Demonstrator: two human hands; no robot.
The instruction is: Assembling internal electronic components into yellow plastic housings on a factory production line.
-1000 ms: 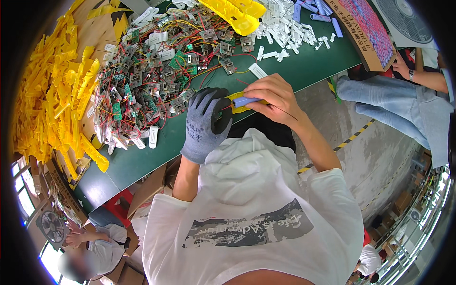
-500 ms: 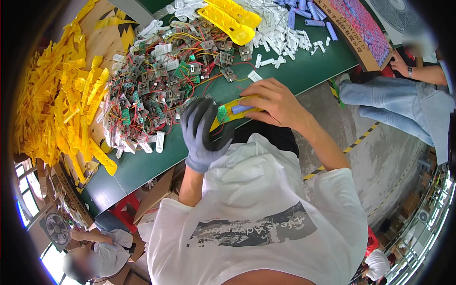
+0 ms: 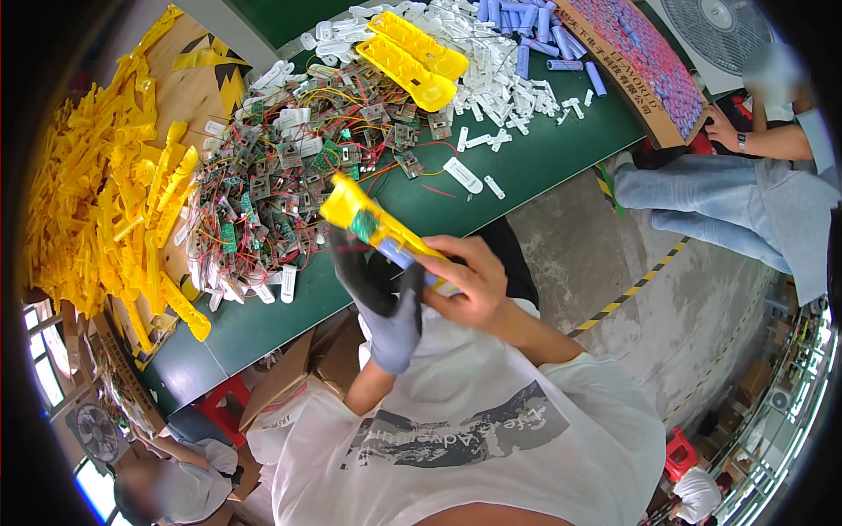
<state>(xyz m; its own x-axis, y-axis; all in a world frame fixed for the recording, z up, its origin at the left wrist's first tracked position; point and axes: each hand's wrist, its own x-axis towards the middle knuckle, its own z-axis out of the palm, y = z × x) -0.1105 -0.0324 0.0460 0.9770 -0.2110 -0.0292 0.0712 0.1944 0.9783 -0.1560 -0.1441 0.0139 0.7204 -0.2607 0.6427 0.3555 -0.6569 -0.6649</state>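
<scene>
My bare right hand (image 3: 474,284) grips the lower end of a yellow plastic housing half (image 3: 402,230), which is tilted up and to the left in front of me. Inside the housing sit a green circuit board (image 3: 363,225) and a purple-blue cylindrical battery (image 3: 396,252). Just below it, my left hand (image 3: 388,317) in a grey and black glove is open, with fingers and thumb curved apart in a C. Whether its fingertips touch the housing is unclear. On the green table (image 3: 526,167) beyond lie a white plastic strip (image 3: 462,175) and a smaller white piece (image 3: 495,187).
Yellow housings (image 3: 96,210) are heaped at left, beside wired circuit boards (image 3: 281,175). Farther back lie two yellow shells (image 3: 412,61), small white parts (image 3: 500,88), batteries (image 3: 548,31) and a cardboard box (image 3: 636,70). Another person (image 3: 728,193) is at right; a fan (image 3: 95,431) stands lower left.
The housing has swung from nearly level to tilted up at its left end, and my right hand has come lower and nearer my body. The white strip now lies uncovered on the table.
</scene>
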